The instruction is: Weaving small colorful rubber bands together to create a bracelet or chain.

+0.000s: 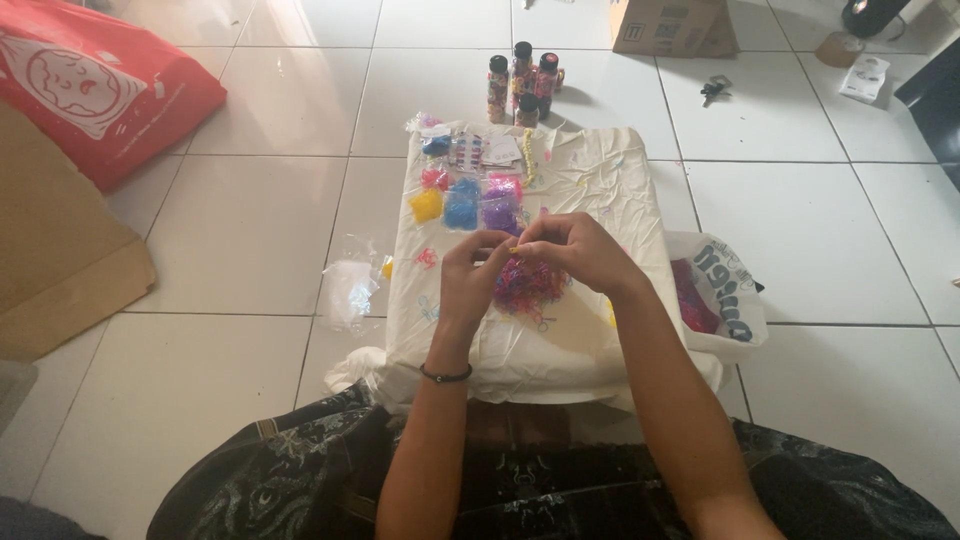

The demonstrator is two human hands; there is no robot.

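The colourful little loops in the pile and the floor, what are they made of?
The loops look like thin rubber or silicone bands: bright, bendy, tangled. Both hands, left and right, pinch one. The floor looks like glazed ceramic tile: shiny, with grout lines.

Bead bags (463,203), bottles (523,82) beyond hands (530,262)

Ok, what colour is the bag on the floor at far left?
Red bag with a white drawing, clearest in the head view.

Glossy floor tiles (250,215); crinkled plastic sheet (600,180); rubbery bands (528,285)
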